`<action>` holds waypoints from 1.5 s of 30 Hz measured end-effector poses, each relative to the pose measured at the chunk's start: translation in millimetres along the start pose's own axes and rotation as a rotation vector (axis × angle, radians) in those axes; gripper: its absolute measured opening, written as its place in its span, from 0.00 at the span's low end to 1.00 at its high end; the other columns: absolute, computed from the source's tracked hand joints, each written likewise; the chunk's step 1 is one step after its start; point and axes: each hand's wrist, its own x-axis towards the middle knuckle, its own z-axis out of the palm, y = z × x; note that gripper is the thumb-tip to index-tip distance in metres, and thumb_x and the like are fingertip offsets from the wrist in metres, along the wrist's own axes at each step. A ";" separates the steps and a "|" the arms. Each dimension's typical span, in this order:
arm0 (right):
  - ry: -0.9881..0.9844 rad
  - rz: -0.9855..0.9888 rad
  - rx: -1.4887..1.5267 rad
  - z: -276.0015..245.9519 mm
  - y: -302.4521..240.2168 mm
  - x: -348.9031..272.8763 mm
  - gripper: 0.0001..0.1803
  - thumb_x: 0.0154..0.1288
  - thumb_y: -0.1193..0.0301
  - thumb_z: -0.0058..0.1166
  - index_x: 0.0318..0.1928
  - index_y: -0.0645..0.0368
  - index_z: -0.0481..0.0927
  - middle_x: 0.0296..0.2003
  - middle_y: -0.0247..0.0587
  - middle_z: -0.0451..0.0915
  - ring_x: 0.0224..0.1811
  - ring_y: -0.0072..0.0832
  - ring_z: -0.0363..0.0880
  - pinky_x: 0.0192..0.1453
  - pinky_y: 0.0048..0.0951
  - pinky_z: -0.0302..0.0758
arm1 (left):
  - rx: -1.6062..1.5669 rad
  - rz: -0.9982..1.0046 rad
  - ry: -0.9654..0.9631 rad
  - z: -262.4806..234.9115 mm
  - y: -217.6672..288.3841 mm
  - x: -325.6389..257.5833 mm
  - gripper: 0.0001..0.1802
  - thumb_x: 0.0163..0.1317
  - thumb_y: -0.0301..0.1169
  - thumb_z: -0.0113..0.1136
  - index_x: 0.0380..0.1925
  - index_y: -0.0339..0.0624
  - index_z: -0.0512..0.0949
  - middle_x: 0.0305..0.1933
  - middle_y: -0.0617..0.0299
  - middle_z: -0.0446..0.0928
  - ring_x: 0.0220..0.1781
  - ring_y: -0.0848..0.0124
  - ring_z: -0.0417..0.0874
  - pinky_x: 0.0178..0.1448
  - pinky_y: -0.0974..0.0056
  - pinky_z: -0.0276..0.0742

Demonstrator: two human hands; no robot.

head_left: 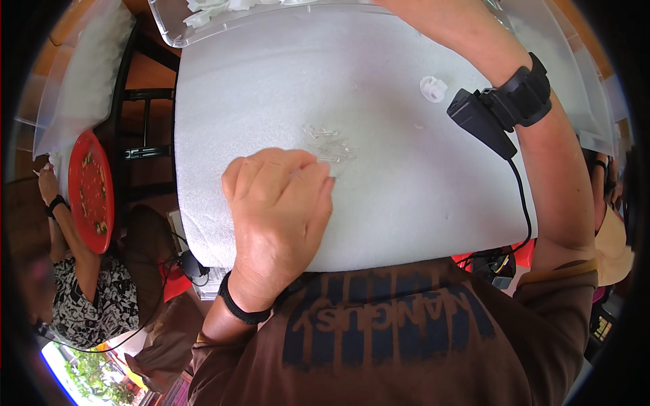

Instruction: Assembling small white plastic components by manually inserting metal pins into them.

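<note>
My left hand (277, 193) is over the middle of the white foam-covered table (379, 216), back of the hand up. Its fingers are curled closed, and whatever they hold is hidden beneath. Just beyond the fingertips lies a loose scatter of small thin shiny pins (330, 133). My right arm reaches across to the far edge; the right hand (433, 20) is cut off by the top of the picture, so its fingers do not show. Near that wrist a small round white plastic part (433, 88) lies on the foam.
A clear plastic tray (175, 30) with white plastic pieces stands at the far edge. Clear bins (575, 74) flank the table. A black device (484, 122) with a cable hangs from my right wrist. At the left a person (95, 291) works by a red round tray (91, 196).
</note>
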 end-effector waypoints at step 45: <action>0.003 0.083 0.634 -25.7 -11.4 -57.6 0.08 0.50 0.77 0.56 0.33 0.63 0.76 0.27 0.42 0.73 0.27 0.31 0.72 0.32 0.28 0.70 | -1.029 -0.458 -0.208 -26.2 23.5 5.6 0.09 0.52 0.14 0.57 0.33 0.37 0.75 0.36 0.63 0.74 0.38 0.76 0.73 0.40 0.72 0.68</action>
